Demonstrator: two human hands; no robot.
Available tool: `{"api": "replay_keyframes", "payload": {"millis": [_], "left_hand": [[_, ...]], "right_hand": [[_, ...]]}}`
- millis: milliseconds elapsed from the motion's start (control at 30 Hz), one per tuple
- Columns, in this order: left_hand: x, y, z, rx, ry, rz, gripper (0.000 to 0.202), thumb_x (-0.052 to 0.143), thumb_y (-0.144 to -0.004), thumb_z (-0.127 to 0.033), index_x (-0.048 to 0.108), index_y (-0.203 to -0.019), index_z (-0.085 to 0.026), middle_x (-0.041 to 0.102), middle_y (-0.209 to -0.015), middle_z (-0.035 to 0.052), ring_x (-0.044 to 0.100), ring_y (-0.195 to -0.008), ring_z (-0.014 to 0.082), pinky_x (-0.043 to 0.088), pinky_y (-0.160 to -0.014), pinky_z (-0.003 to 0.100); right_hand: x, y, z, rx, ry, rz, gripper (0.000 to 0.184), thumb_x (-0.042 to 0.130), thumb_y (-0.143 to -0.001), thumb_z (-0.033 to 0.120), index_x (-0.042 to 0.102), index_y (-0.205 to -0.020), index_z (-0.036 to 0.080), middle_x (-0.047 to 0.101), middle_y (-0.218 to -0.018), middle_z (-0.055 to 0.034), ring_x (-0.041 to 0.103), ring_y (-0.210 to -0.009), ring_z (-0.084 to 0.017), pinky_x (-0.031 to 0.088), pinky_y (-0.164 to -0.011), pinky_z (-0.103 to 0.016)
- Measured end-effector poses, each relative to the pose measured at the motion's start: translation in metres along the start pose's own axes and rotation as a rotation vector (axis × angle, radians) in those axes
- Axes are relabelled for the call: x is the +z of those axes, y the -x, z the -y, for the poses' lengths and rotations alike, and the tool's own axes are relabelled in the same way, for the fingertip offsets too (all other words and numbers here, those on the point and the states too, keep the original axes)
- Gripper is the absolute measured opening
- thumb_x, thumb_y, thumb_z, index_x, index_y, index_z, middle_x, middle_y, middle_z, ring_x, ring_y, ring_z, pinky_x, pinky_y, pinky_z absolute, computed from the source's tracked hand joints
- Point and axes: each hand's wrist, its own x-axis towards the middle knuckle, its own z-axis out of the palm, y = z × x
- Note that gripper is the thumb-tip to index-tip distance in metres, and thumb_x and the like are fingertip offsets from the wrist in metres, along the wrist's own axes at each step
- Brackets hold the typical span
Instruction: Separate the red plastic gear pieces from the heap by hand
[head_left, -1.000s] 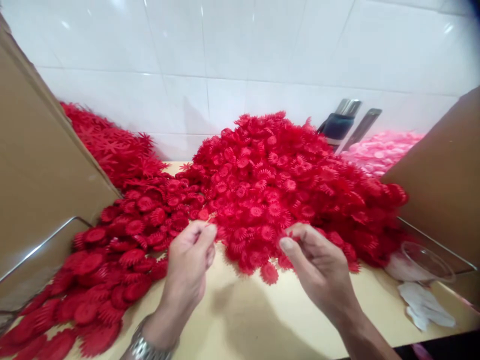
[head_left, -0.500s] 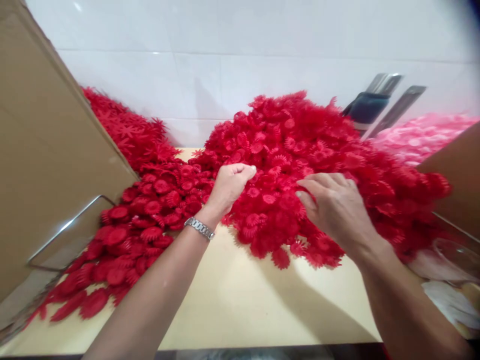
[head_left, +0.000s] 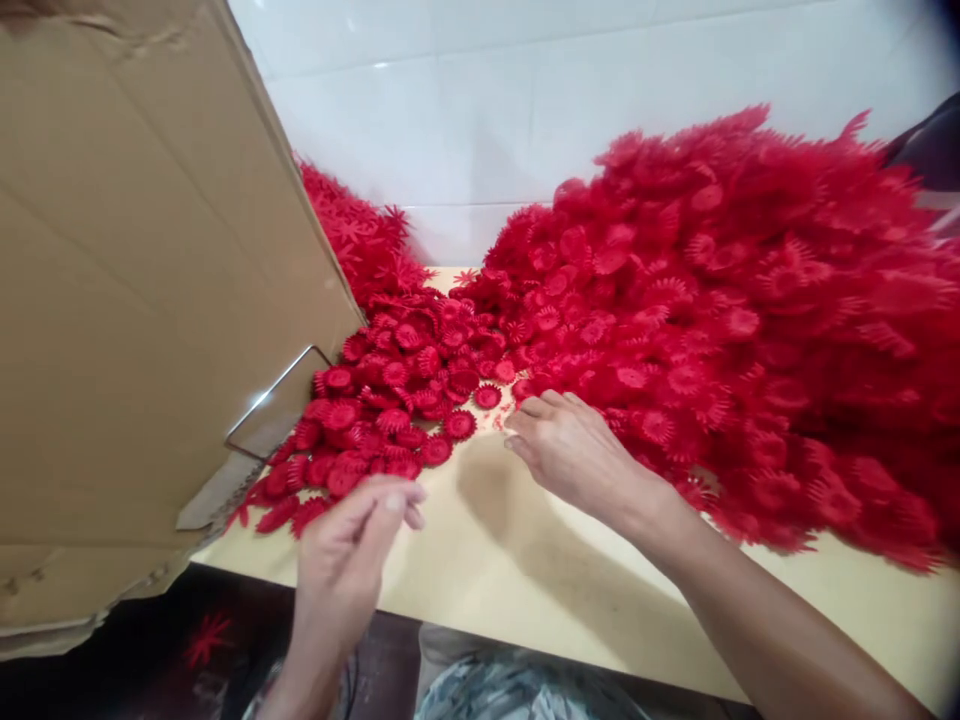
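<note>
My left hand (head_left: 349, 550) is raised over the front of the table, thumb pressed to the curled fingers. Whatever it may pinch is too small or hidden to make out. Just in front of it spreads a smaller heap of dark red toothed fabric discs (head_left: 394, 420), shaped like flat flower pieces. My right hand (head_left: 574, 450) is at the near left edge of a big mound of red fringed petal pieces (head_left: 675, 330). Its fingers are bent down with the tips together, and I cannot see what is between them.
At left stands a tall cardboard box (head_left: 165, 280), with a bent metal wire (head_left: 277, 400) at its foot. Red star-shaped pieces (head_left: 360, 240) are piled behind. The pale table (head_left: 480, 570) ends just before my lap. A white tiled wall (head_left: 480, 110) closes the back.
The view has swung left. My left hand has drawn back from the big mound toward the table's front, while my right hand has come to the gap between the two heaps.
</note>
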Motion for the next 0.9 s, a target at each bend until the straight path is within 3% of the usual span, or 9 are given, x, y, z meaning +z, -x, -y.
{"api": "replay_keyframes", "payload": {"millis": [167,367,633,900], "left_hand": [[-0.015,0.028,0.041,0.286,-0.310,-0.140,0.015,0.059,-0.076,-0.015,0.068,-0.085,-0.021,0.067,-0.082,0.0031,0.062,-0.078,0.0168,0.047,-0.076,0.027],[-0.032,0.026,0.064,0.582,-0.551,-0.058,0.025,0.058,-0.073,-0.006,0.064,-0.093,-0.019,0.067,-0.085,0.0052,0.064,-0.078,0.0173,0.051,-0.073,0.025],[-0.023,0.009,0.060,0.649,-0.530,0.030,0.022,0.055,-0.075,-0.005,0.062,-0.092,-0.018,0.068,-0.084,0.0082,0.065,-0.079,0.0184,0.054,-0.072,0.026],[-0.028,0.012,0.062,0.738,-0.498,-0.021,0.029,0.055,-0.072,-0.001,0.062,-0.094,-0.019,0.070,-0.082,0.0078,0.066,-0.076,0.0203,0.055,-0.071,0.032]], "right_hand": [[0.006,-0.035,-0.007,0.041,0.111,0.010,0.018,0.047,-0.084,0.013,0.065,-0.084,0.015,0.064,-0.088,-0.0103,0.054,-0.088,-0.024,0.034,-0.070,-0.033],[0.006,-0.070,-0.004,0.019,0.120,-0.024,0.020,0.045,-0.085,0.018,0.064,-0.085,0.015,0.065,-0.086,-0.0098,0.056,-0.086,-0.024,0.035,-0.068,-0.032],[0.015,-0.093,0.005,0.037,0.123,-0.046,0.015,0.050,-0.082,0.020,0.062,-0.088,0.013,0.065,-0.088,-0.0107,0.059,-0.087,-0.024,0.037,-0.069,-0.030],[0.008,-0.097,0.009,0.015,0.070,-0.114,0.017,0.047,-0.085,0.025,0.061,-0.087,0.015,0.065,-0.088,-0.0097,0.059,-0.086,-0.024,0.038,-0.072,-0.031]]}}
